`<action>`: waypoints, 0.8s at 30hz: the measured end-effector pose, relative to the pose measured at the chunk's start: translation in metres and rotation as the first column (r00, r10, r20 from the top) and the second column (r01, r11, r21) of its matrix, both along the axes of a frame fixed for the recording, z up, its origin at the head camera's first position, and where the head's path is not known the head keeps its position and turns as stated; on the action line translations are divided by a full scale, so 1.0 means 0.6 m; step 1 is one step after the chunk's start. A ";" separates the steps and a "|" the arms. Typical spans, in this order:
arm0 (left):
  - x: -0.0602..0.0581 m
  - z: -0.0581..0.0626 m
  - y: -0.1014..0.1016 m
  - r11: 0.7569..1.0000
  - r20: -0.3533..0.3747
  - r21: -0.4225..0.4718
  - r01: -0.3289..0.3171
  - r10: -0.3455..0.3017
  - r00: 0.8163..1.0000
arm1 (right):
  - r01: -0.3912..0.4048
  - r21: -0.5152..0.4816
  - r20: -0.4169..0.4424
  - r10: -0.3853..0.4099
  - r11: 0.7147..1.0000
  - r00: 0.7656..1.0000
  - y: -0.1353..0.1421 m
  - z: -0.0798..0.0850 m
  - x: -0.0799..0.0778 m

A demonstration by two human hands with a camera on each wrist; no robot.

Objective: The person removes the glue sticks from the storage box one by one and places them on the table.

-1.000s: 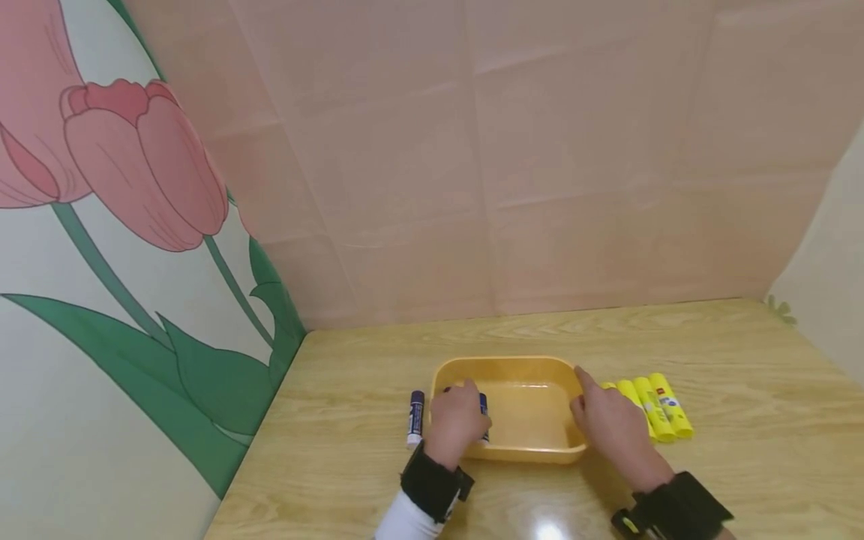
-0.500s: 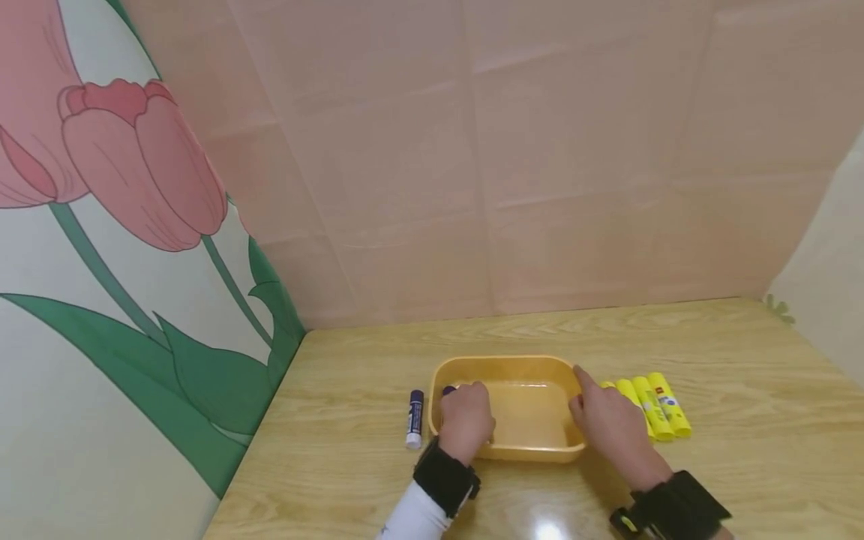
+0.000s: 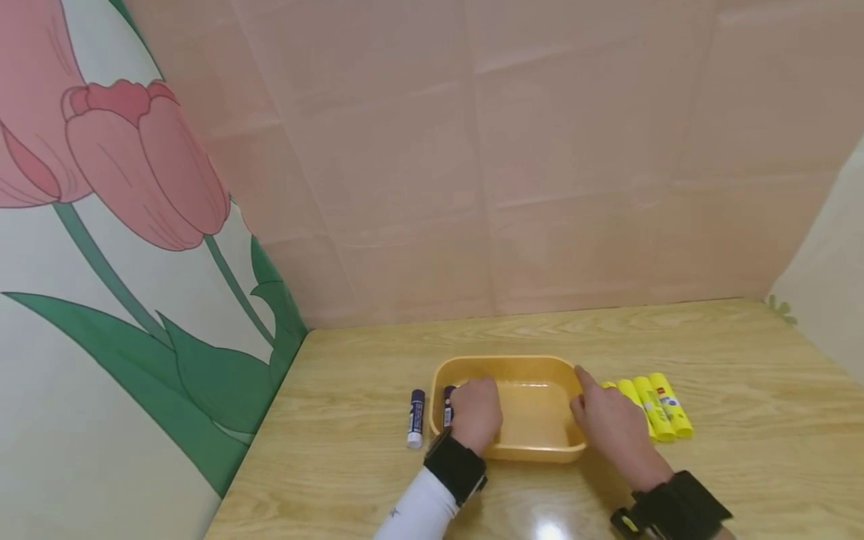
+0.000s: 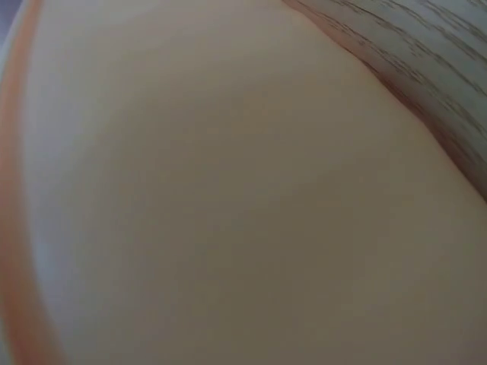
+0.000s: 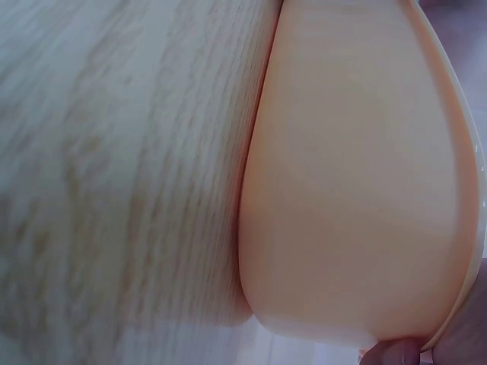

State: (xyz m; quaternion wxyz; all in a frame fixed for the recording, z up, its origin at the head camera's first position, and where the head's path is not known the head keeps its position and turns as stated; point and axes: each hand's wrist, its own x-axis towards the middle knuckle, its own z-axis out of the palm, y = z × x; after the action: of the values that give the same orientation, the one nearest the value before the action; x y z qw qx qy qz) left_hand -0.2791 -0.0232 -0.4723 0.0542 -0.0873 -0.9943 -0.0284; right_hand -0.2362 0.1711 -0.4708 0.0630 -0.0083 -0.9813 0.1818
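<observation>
A yellow plastic tray (image 3: 533, 455) lies on the wooden table between both hands. My left hand (image 3: 478, 414) reaches down into its left part, knuckles up and fingers curled under. The palm side is hidden, so I cannot tell whether it holds something. Just left of that hand, inside the tray, a dark blue glue stick (image 3: 448, 405) shows. Another glue stick (image 3: 415, 418), blue with a white end, lies outside along the tray's left wall. My right hand (image 3: 610, 427) grips the tray's right rim; in the right wrist view a fingertip (image 5: 396, 353) presses below the rim.
Several yellow glue sticks (image 3: 653, 409) lie side by side on the table (image 3: 756, 390) to the right, partly behind the right hand. A pink sheet (image 3: 486, 187) covers the back wall, and a tulip-painted wall (image 3: 148, 165) stands at the left.
My left hand has moved right inside the tray, uncovering the glue stick by the left wall and covering one that showed right of the hand. The right hand and tray have stayed put.
</observation>
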 end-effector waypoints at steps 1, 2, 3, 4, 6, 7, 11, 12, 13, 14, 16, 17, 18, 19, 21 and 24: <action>0.000 0.000 0.001 1.000 -0.001 -0.005 0.000 0.000 1.000 | 0.000 -0.001 0.002 0.000 1.000 1.000 0.000 0.000 0.000; -0.001 0.000 0.002 1.000 -0.004 -0.008 0.000 0.000 1.000 | -0.001 -0.003 0.004 0.001 1.000 1.000 0.000 0.000 0.000; -0.001 0.001 0.003 1.000 -0.007 -0.012 -0.001 0.000 1.000 | -0.002 -0.004 0.004 0.002 1.000 1.000 0.000 0.000 0.000; -0.001 0.001 0.004 1.000 -0.013 -0.015 -0.001 0.001 1.000 | -0.001 -0.005 0.004 0.001 1.000 1.000 0.000 -0.001 0.000; -0.002 0.002 0.005 1.000 -0.023 -0.019 -0.003 0.003 1.000 | -0.004 -0.009 -0.001 0.004 1.000 1.000 0.000 -0.001 0.000; -0.002 0.002 0.005 1.000 -0.028 -0.018 -0.005 0.004 1.000 | -0.005 -0.010 -0.005 0.005 1.000 1.000 0.001 -0.001 0.000; -0.004 0.004 0.007 1.000 -0.027 -0.002 -0.020 0.020 0.999 | -0.007 -0.009 -0.012 0.006 1.000 1.000 0.002 -0.003 0.000; -0.005 0.004 0.007 1.000 -0.022 0.002 -0.025 0.025 0.999 | -0.006 -0.009 -0.011 0.006 1.000 1.000 0.002 -0.004 0.000; -0.005 0.005 0.007 1.000 -0.016 0.006 -0.030 0.030 0.999 | -0.006 -0.009 -0.009 0.006 1.000 1.000 0.002 -0.004 -0.001; -0.005 0.006 0.007 0.999 -0.014 0.010 -0.033 0.033 0.999 | -0.005 -0.008 -0.008 0.005 1.000 1.000 0.002 -0.004 -0.001; -0.006 0.006 0.007 0.999 -0.006 0.009 -0.038 0.038 0.999 | -0.007 -0.011 -0.001 0.007 1.000 1.000 0.001 -0.004 -0.001; -0.007 0.006 0.007 0.999 -0.001 0.005 -0.039 0.039 0.999 | -0.006 -0.010 0.002 0.006 1.000 1.000 0.001 -0.004 -0.001; -0.007 0.005 0.007 0.999 0.003 0.005 -0.042 0.042 0.999 | -0.007 -0.011 0.005 0.007 1.000 1.000 0.001 -0.004 -0.002; -0.008 0.005 0.007 0.999 0.006 0.001 -0.043 0.043 0.999 | -0.008 -0.011 0.007 0.008 1.000 1.000 0.001 -0.003 -0.002; -0.009 0.004 0.007 0.999 0.005 -0.007 -0.043 0.043 0.999 | -0.007 -0.010 0.010 0.008 1.000 1.000 0.000 -0.003 -0.002; -0.010 0.002 0.006 0.999 0.000 -0.010 -0.041 0.041 0.999 | -0.006 -0.013 0.013 0.006 1.000 1.000 -0.001 -0.002 -0.002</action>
State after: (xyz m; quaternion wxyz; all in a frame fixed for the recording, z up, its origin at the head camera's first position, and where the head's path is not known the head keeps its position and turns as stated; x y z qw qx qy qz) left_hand -0.2852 -0.0197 -0.4709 0.0541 -0.0670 -0.9960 -0.0224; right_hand -0.2377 0.1707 -0.4721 0.0559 -0.0069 -0.9805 0.1882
